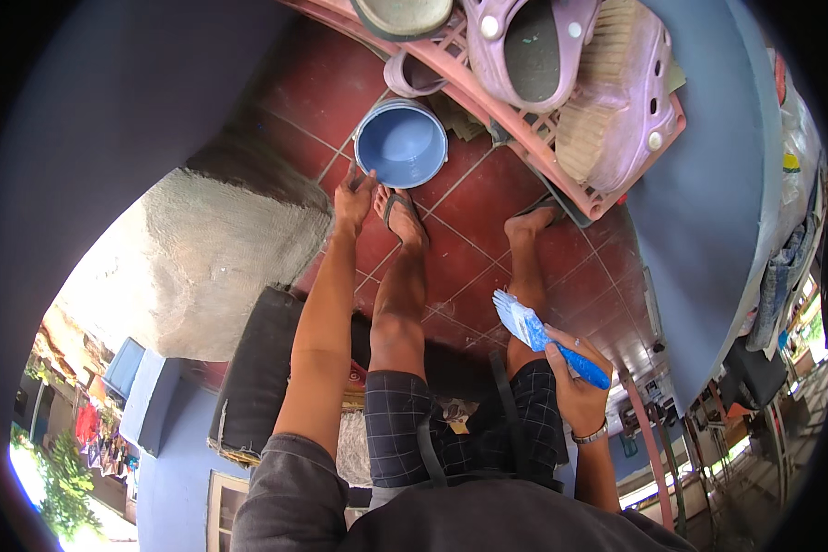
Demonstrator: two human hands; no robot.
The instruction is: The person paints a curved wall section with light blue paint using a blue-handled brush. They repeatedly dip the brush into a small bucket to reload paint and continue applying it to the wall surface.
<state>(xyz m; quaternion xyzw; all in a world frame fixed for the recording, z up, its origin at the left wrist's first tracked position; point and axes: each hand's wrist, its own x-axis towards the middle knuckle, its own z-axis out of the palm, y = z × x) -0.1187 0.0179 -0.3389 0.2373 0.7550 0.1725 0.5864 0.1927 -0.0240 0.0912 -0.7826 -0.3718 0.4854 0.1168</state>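
My right hand (pixel 576 383) grips the blue handle of a paintbrush (pixel 535 331). Its bristles are coated in pale blue-white paint and point up and to the left. A light blue plastic bucket (pixel 400 114) stands on the floor in front of my left foot, its inside glossy and blue. My left hand (pixel 353 203) reaches down to the near left of the bucket's rim with thumb and forefinger spread; whether it touches the rim is hard to tell.
A pink plastic rack (pixel 483 103) bears lilac clogs (pixel 614 103) at the top right. A rough grey cement block (pixel 228 255) stands at left above a dark cushion (pixel 259 366). A blue-grey curved surface (pixel 704 193) rises at right. Red tiles (pixel 462 276) cover the floor.
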